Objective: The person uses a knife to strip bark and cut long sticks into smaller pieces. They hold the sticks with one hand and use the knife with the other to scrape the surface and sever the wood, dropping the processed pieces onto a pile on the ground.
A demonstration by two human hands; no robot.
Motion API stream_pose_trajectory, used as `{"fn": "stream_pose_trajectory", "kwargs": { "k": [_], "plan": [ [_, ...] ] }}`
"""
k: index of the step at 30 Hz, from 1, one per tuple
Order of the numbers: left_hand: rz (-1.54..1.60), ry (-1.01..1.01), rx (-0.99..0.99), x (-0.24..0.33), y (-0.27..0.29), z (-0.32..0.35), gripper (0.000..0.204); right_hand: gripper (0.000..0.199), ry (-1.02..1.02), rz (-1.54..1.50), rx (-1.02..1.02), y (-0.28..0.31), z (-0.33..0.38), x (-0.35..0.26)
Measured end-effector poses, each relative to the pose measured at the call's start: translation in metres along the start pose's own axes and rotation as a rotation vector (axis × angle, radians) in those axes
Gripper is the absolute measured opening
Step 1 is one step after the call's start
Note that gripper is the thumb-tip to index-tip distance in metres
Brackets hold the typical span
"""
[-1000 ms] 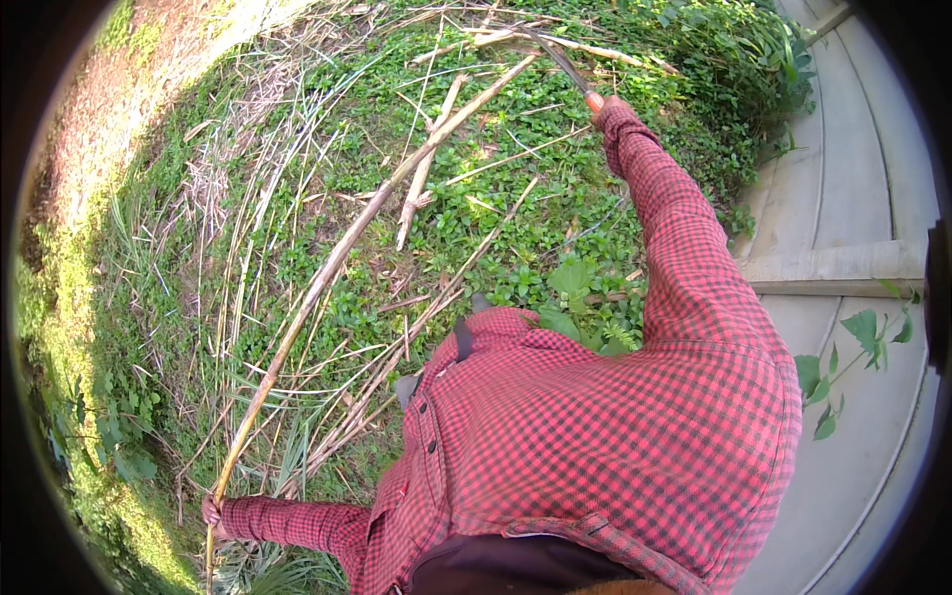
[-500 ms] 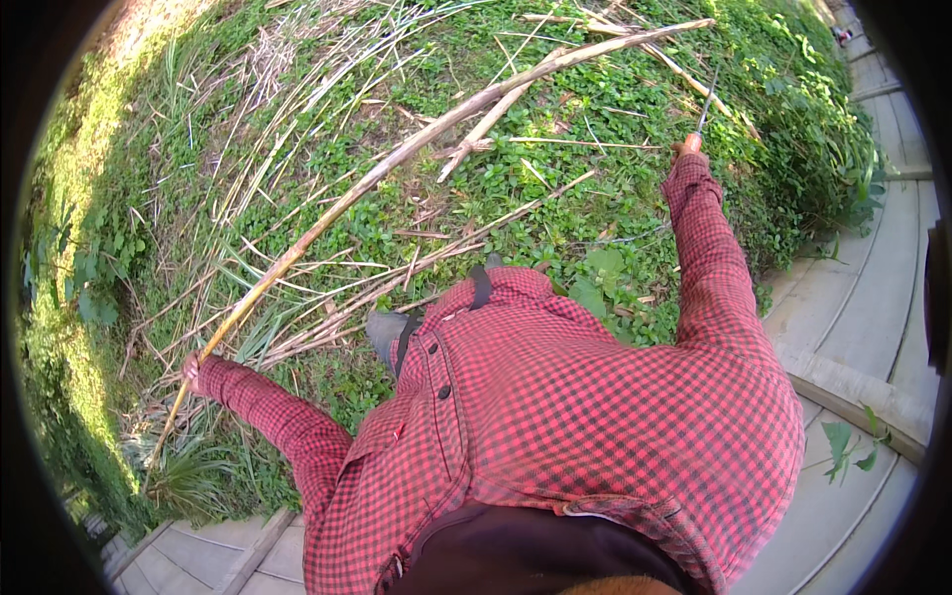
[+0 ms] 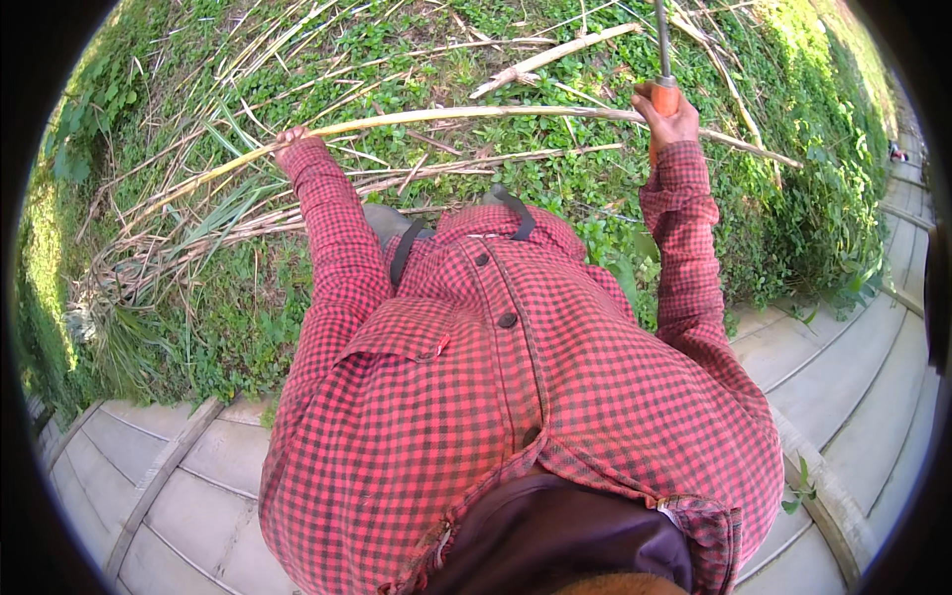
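My left hand (image 3: 292, 138) grips a long pale dry stalk (image 3: 466, 115) that runs across the green ground cover from the left to the right. My right hand (image 3: 666, 111) is closed around the orange handle of a tool (image 3: 663, 71), whose thin metal shaft rises toward the top edge; its far end is out of view. The stalk passes just in front of my right hand. Both arms wear red-and-black checked sleeves and reach forward over the plants.
Several dry cut stalks (image 3: 550, 58) and leaves lie scattered over low green plants (image 3: 793, 208). A grey paved path with concrete edging (image 3: 853, 357) curves along the right and the lower left. Taller grass (image 3: 59, 278) stands at the left.
The view has swung round. My left hand has risen along the stalk from low at the left to the upper left, and the stalk now lies nearly level. My right hand holds the tool upright.
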State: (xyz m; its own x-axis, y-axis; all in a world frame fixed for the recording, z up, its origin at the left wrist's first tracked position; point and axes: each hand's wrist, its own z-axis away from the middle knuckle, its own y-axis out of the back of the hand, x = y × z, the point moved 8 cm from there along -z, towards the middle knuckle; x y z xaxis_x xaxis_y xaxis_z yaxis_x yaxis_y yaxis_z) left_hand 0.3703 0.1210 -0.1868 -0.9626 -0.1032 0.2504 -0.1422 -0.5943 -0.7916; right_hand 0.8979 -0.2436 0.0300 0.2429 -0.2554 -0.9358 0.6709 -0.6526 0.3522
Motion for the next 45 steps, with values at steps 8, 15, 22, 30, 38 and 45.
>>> {"fn": "stream_pose_trajectory", "kwargs": {
  "k": [8,15,22,30,38,45],
  "plan": [
    [-0.042,0.038,0.016,-0.036,0.01,0.054,0.022,0.064,-0.259,0.462,-0.684,-0.136,-0.007,0.04],
    [-0.394,-0.05,0.436,-0.02,0.06,0.078,0.023,0.041,-0.443,0.309,-0.712,-0.151,0.036,0.056],
    [-0.902,-0.063,0.555,-0.013,0.089,0.09,0.024,0.059,-0.314,0.537,-0.646,-0.159,0.019,0.066],
    [-1.924,0.191,0.004,-0.017,0.077,0.128,0.057,0.068,-0.255,0.625,-0.616,-0.164,0.006,0.061],
    [-0.476,0.28,0.269,0.014,0.03,0.049,0.056,0.052,-0.056,0.743,-0.43,-0.123,0.01,0.04],
    [-0.427,0.213,0.349,-0.01,-0.014,-0.002,0.046,0.051,0.118,0.687,-0.278,-0.104,0.017,0.041]
  ]
}}
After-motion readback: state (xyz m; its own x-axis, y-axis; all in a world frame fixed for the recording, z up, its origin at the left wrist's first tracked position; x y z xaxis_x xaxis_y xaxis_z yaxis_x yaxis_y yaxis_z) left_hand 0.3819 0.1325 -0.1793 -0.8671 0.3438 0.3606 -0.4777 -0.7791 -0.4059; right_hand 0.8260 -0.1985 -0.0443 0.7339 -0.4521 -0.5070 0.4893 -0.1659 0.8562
